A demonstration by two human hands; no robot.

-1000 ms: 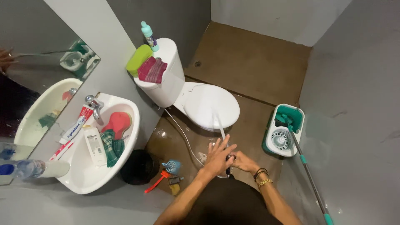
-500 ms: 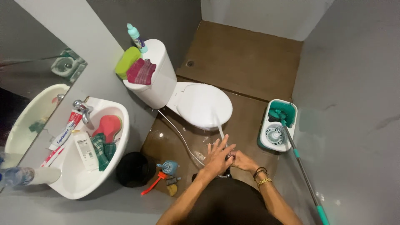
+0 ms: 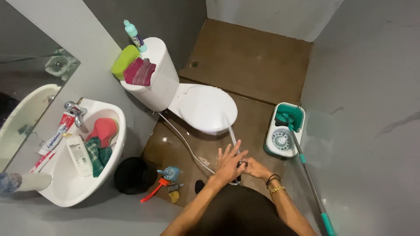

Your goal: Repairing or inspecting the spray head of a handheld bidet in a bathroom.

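Beside the closed white toilet point(image 3: 205, 108), both hands clasp a small dark spray nozzle point(image 3: 239, 165), water jetting at the lid. Left hand point(image 3: 228, 165) fingers splayed, right hand point(image 3: 256, 168) curled tight; next, sweep steadily

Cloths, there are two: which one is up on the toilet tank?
The pinkish-red folded cloth lies on the toilet tank, beside a lime-green sponge. The other, a green checked cloth, lies down in the sink.

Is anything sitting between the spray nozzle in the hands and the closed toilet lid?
Nothing visible does. Both hands, left hand and right hand, meet on the spray nozzle, and its water jet runs unbroken over bare wet floor to the toilet lid.
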